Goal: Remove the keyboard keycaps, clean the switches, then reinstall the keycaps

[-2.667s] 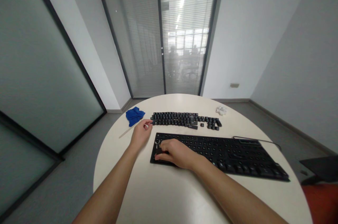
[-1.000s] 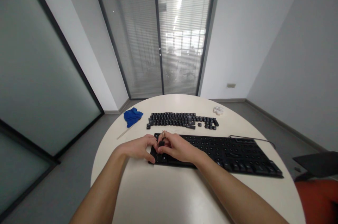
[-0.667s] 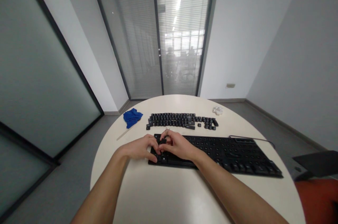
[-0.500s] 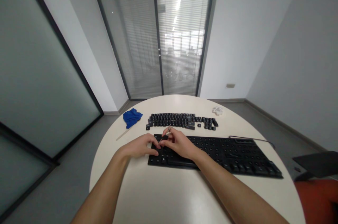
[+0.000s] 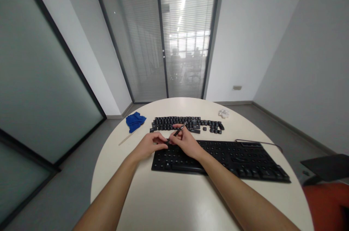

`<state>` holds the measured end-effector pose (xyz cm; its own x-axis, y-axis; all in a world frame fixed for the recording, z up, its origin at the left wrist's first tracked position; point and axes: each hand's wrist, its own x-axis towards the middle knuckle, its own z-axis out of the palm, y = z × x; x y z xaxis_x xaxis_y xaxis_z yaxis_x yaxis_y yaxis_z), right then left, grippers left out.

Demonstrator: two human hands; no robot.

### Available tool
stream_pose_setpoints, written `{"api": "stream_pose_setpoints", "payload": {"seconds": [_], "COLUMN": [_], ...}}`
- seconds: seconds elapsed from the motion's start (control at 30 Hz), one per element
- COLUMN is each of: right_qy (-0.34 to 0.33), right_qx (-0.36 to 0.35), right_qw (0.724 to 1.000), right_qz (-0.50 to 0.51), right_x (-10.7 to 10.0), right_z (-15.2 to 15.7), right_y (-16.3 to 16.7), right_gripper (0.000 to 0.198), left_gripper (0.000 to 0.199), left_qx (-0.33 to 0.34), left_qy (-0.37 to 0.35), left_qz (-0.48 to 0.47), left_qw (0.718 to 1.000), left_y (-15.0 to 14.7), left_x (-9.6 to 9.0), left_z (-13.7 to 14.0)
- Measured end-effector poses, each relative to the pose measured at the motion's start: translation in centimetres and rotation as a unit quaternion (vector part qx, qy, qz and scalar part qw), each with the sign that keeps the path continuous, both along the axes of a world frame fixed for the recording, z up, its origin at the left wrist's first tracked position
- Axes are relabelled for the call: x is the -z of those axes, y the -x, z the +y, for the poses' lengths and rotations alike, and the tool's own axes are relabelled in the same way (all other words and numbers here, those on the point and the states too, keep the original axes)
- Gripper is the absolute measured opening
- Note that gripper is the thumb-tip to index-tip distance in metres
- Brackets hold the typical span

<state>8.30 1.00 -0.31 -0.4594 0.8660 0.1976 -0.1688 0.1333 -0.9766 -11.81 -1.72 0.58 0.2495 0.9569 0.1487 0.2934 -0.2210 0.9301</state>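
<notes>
In my right hand is a slim, dark, pen-like tool with a shiny upper end. It slants down to the left, its lower end close to my left fingertips. My left hand has its thumb and forefinger closed together at that lower end; whatever lies between them is too small to make out. Both hands are over the left part of a black keyboard, whose keycaps are off over much of its surface. Behind it, loose black keycaps lie in rows on the table.
A blue cloth lies at the table's far left, with a thin pale stick by it. Crumpled white tissue sits at the far right. The keyboard's cable runs along its back edge. A red chair stands beyond the round table.
Both hands have shifted slightly up, towards the keyboard's back edge. The tool in my right hand has swung, its shiny end now pointing further up and right.
</notes>
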Motion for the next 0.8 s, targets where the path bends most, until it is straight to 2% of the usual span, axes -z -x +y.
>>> {"api": "stream_pose_setpoints", "payload": {"seconds": [0.1, 0.2, 0.6, 0.8], "right_qy": [0.006, 0.022, 0.013, 0.001], "right_qx": [-0.022, -0.038, -0.047, -0.045], "right_qw": [0.999, 0.999, 0.999, 0.998], "right_qz": [-0.028, -0.028, -0.023, -0.046], "right_x": [-0.45, -0.58, -0.04, -0.21], "right_z": [-0.29, -0.50, 0.06, -0.18], "right_y": [-0.27, -0.31, -0.32, -0.30], "right_gripper": [0.060, 0.059, 0.051, 0.054], "left_gripper": [0.029, 0.032, 0.033, 0.033], "left_qx": [0.034, 0.059, 0.109, 0.104], "left_qy": [0.063, 0.092, 0.122, 0.116], "left_qz": [-0.049, -0.065, -0.092, -0.042], "left_qw": [0.996, 0.992, 0.982, 0.987], "left_y": [0.08, 0.39, -0.36, -0.33], "left_x": [0.22, 0.46, 0.41, -0.08], "left_z": [-0.05, 0.06, -0.30, -0.50]}}
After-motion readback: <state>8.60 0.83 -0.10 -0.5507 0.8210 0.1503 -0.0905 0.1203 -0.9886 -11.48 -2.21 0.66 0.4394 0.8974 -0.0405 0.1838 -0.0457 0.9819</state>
